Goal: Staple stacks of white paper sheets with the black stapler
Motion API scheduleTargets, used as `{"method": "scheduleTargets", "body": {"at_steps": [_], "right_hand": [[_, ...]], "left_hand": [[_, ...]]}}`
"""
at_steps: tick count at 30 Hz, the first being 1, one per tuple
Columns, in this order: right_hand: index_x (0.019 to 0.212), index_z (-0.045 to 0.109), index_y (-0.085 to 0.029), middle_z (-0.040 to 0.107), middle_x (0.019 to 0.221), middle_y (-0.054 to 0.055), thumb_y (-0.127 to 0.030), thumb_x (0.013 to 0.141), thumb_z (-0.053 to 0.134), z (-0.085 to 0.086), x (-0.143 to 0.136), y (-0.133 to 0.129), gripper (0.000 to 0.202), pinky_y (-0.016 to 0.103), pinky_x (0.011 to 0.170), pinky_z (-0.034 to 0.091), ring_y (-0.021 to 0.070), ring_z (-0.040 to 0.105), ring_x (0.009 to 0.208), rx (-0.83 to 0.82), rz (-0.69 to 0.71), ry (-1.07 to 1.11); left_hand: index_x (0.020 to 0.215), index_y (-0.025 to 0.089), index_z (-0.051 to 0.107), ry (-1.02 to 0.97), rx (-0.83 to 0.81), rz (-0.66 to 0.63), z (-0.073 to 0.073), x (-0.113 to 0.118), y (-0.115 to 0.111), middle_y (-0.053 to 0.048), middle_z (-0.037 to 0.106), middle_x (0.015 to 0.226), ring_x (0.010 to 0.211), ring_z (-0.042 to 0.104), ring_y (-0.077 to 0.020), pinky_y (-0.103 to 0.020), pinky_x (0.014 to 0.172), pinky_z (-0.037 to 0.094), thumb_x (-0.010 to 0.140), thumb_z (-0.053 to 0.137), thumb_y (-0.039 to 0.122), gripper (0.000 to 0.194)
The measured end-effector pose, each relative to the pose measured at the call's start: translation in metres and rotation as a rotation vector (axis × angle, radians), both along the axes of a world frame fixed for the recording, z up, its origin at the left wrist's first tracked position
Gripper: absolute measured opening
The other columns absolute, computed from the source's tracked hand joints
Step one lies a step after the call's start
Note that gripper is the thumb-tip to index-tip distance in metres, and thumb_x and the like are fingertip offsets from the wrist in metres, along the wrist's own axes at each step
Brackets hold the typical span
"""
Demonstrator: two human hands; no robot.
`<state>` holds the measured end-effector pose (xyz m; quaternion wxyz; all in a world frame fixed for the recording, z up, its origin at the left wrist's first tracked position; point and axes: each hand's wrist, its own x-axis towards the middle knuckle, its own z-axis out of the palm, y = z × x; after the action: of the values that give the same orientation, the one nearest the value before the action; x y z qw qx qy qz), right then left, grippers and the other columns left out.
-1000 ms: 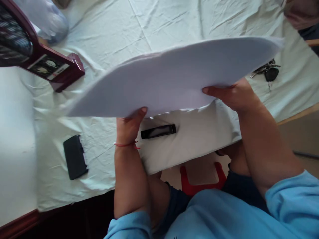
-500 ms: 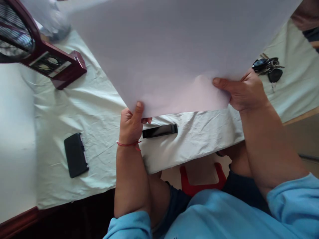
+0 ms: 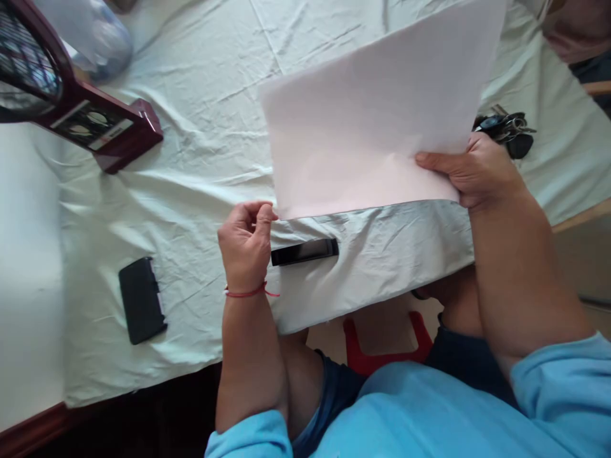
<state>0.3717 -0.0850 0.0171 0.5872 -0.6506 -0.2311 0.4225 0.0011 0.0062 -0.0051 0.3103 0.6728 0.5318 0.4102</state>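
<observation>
White paper sheet [image 3: 377, 121] is pinched at its near right corner by the right hand [image 3: 477, 168] – thumb on top, fingers beneath. Left hand [image 3: 245, 242] is loosely curled, holding nothing, fingertips just beside the near left corner. That corner is best regripped – edges kept level.

The right hand [image 3: 477, 170] pinches the near right corner of a white paper sheet [image 3: 377, 121], thumb on top, lifting it tilted above the pale cloth [image 3: 200, 102]. The left hand [image 3: 247, 242] has its fingers curled at the sheet's near left corner, touching or just beside it. A black pen [image 3: 304, 252] lies just right of that hand. Keys [image 3: 508, 127] sit beyond the right hand. A black case [image 3: 142, 308] lies to the left, and a dark red racket handle [image 3: 102, 130] further back
</observation>
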Motion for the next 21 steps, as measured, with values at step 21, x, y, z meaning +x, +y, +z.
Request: {"method": "scheduleTargets", "body": {"at_steps": [21], "right_hand": [[0.099,0.088,-0.016,0.094,0.123,0.016,-0.003,0.082,0.1,0.001,0.004,-0.009,0.024,0.055,0.122,0.072,0.0339,0.089,0.119,-0.068,0.024,0.01]], "left_hand": [[0.113,0.034,0.097,0.212,0.019,-0.516,0.016,-0.034,-0.014,-0.003,0.092,0.109,0.108,0.085,-0.0284,-0.042,0.103,0.07,0.092,0.103,0.035,0.022]]}}
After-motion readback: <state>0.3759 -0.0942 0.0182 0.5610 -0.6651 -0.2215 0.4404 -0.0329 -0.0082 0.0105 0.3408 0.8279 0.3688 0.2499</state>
